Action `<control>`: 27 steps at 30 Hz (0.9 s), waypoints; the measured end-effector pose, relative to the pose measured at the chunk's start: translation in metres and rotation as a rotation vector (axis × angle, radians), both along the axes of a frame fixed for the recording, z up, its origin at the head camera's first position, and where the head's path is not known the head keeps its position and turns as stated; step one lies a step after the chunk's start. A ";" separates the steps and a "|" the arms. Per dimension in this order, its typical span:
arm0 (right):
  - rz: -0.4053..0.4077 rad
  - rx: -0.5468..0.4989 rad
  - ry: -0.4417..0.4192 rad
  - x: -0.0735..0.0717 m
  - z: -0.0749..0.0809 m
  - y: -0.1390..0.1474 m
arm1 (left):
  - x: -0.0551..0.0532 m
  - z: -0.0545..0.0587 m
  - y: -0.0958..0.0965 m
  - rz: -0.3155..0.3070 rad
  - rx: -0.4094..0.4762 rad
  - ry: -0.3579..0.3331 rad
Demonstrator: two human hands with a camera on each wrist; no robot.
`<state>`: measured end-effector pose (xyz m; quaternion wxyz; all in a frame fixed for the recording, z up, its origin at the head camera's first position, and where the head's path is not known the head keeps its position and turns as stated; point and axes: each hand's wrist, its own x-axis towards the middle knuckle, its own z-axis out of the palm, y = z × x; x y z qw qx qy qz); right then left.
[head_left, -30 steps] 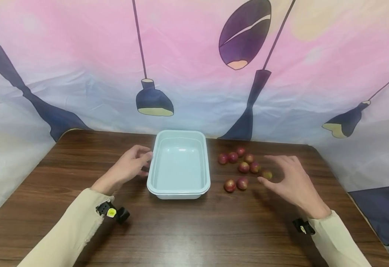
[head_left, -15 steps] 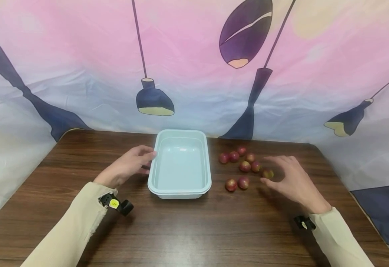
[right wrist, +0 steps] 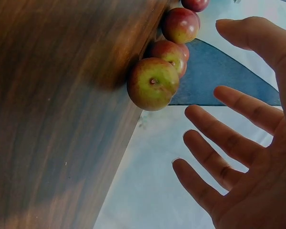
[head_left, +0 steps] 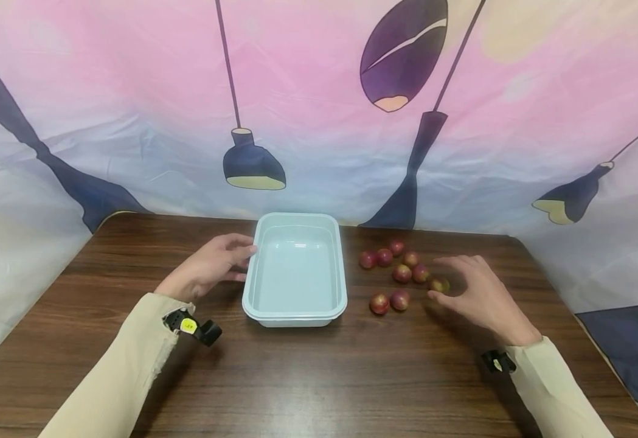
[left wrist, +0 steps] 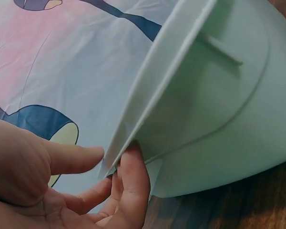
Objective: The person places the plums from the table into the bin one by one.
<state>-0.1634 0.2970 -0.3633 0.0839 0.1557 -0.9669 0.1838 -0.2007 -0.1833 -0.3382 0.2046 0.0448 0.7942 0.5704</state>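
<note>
A pale blue rectangular plastic tub stands on the table with nothing inside it. At its left rim is my left hand; the left wrist view shows bent fingers beneath the rim and the thumb at its edge. Several small red and yellow-green plums lie loose right of the tub. My right hand hovers beside the rightmost plum, its fingers spread and relaxed. A gap separates it from that fruit in the right wrist view.
The wooden table ends at a back edge against a printed cloth with lamp drawings. Two plums lie together nearer the front than the others. Both wrists wear black straps with small cameras.
My left hand has moved slightly right and forward, its thumb now over the tub's rim. My right hand and the plums look nearly unchanged.
</note>
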 end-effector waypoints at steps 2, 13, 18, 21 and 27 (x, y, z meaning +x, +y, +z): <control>0.003 -0.001 0.001 -0.001 -0.001 0.001 | -0.001 0.000 0.000 0.000 -0.002 -0.001; -0.006 0.004 -0.048 -0.005 -0.002 0.003 | -0.005 -0.004 -0.002 -0.004 -0.002 0.014; 0.000 0.008 -0.046 -0.007 -0.006 0.005 | -0.003 -0.005 -0.004 0.001 0.002 0.024; -0.003 0.011 -0.048 -0.007 -0.007 0.008 | -0.003 -0.005 -0.002 -0.007 0.014 0.024; 0.025 -0.002 -0.045 -0.008 -0.007 0.013 | -0.004 -0.005 0.000 -0.012 0.028 0.013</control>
